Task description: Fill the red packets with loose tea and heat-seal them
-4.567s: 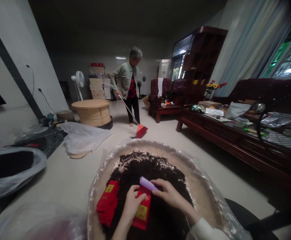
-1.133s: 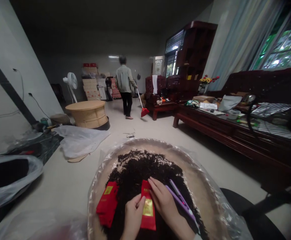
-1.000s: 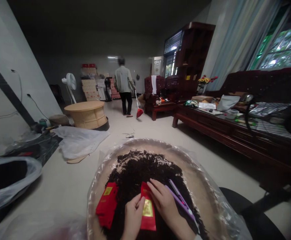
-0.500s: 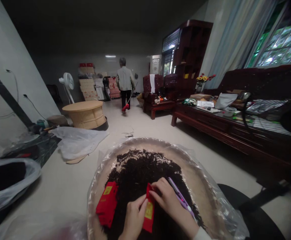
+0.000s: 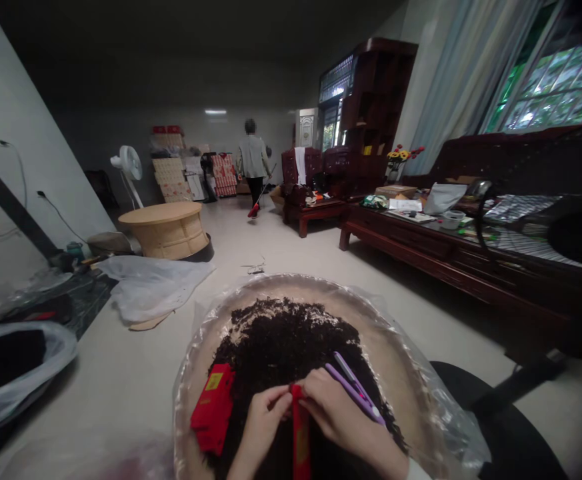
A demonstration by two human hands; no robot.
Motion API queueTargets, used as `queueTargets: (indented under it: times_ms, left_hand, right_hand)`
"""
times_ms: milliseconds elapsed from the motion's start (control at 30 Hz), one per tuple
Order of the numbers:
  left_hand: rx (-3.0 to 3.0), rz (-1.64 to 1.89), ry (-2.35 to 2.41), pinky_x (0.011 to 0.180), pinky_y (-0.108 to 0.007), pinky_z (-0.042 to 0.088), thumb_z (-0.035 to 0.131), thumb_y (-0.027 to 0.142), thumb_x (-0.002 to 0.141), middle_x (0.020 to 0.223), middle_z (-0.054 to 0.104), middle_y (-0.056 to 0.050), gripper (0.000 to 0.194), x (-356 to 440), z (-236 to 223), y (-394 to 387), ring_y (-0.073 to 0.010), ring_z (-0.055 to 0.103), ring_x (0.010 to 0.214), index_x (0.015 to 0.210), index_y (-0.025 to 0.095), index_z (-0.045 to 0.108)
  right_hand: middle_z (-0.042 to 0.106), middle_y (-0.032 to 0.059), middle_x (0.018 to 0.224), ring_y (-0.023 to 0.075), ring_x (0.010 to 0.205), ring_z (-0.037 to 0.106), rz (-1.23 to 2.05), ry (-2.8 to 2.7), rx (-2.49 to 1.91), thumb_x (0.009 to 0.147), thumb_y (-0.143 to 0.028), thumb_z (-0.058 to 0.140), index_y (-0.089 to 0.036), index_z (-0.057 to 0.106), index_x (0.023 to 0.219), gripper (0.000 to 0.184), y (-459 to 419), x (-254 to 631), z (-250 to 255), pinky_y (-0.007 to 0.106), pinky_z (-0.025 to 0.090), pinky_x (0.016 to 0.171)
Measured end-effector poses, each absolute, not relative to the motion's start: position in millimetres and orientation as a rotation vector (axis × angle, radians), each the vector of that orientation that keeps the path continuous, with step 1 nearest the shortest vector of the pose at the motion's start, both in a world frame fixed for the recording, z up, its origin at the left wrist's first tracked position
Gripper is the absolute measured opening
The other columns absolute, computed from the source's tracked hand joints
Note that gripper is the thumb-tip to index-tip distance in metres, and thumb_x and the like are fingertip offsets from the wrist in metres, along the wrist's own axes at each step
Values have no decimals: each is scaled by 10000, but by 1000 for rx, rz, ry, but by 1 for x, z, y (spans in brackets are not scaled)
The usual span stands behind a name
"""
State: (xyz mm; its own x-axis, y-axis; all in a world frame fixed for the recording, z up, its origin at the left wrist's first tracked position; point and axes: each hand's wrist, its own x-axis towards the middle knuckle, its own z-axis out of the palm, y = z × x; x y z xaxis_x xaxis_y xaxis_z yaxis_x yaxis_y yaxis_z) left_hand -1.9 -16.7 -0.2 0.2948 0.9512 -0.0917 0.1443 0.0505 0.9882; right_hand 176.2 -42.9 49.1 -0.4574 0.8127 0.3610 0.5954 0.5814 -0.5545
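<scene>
Both my hands pinch the top end of a small red packet (image 5: 301, 437) with a yellow label. My left hand (image 5: 265, 417) grips its left edge with thumb and fingers, and my right hand (image 5: 328, 400) closes on its right edge. The packet hangs upright, turned nearly edge-on, above dark, loose, leaf-like material (image 5: 281, 343). That material lies in a wide round tray (image 5: 411, 373) lined with clear plastic. A stack of similar red packets (image 5: 213, 407) rests at the tray's left. Right beside my right hand lies a purple two-armed clamp tool (image 5: 355, 393).
At left stands a plastic-lined container (image 5: 61, 353) of dark material. Beyond the tray are a plastic sheet (image 5: 158, 287), a round wooden stand (image 5: 163, 227) and a white fan (image 5: 129, 162). A long, cluttered low table (image 5: 421, 247) runs along the right. A person (image 5: 253, 160) walks far ahead.
The red packet has come lower and turned from showing its label to nearly edge-on. My hands have drawn together at its top. The distant person has moved slightly.
</scene>
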Motion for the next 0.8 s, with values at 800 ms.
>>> queueTargets:
  times_ms: [800]
  left_hand:
    - [1851,826,1098,897,-313,494,613,288,802,936,770,-38,170,-10,29,-15,-231,696,933,773,279,780]
  right_hand:
    - [642,-4,738,168,714,524,872,-2113,-1163,888,-282,491,-197,620,658,278,-45,158,29,292,429,741]
